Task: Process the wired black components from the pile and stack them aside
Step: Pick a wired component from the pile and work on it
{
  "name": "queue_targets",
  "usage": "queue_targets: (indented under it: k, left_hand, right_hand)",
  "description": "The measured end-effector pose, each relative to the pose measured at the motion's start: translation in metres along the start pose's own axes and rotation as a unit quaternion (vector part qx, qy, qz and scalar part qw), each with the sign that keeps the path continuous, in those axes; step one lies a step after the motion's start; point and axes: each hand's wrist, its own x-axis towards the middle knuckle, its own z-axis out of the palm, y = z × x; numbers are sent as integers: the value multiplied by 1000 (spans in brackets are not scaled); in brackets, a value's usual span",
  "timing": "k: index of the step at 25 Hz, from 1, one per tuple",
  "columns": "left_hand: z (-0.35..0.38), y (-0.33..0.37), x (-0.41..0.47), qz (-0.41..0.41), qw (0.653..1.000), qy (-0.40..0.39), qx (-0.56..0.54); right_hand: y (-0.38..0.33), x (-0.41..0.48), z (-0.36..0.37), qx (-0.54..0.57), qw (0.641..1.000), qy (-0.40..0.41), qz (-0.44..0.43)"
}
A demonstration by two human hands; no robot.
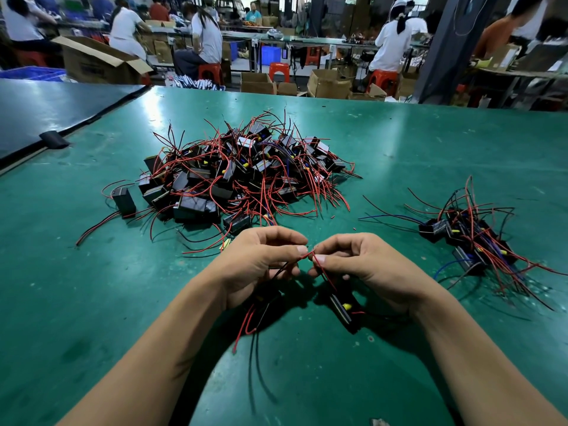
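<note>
L hand [261, 265] & R hand [365, 265], close together, each pinch the red wire [321, 270] btwn thumb & forefinger; its black component [341, 309] sits just below R palm. Prob mid wire-prep. Next: finish the lead, then carry it to the stack [467, 241] at right.

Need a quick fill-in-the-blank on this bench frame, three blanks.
1. The left hand and right hand pinch a wire coloured ____.
2. The big pile sits on a table coloured ____.
3. The smaller stack lies on the person's ____ side.
Missing words: red; green; right.
</note>
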Motion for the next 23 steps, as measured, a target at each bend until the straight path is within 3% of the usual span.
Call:
queue_targets:
  k: [10, 23]
  left_hand:
    - [1, 1, 1, -45, 999, -3, 20]
    - [2, 4, -3, 17, 998, -12, 67]
  right_hand:
    - [2, 2, 0, -13, 999, 32, -30]
    - [3, 3, 3, -55, 985, 78, -141]
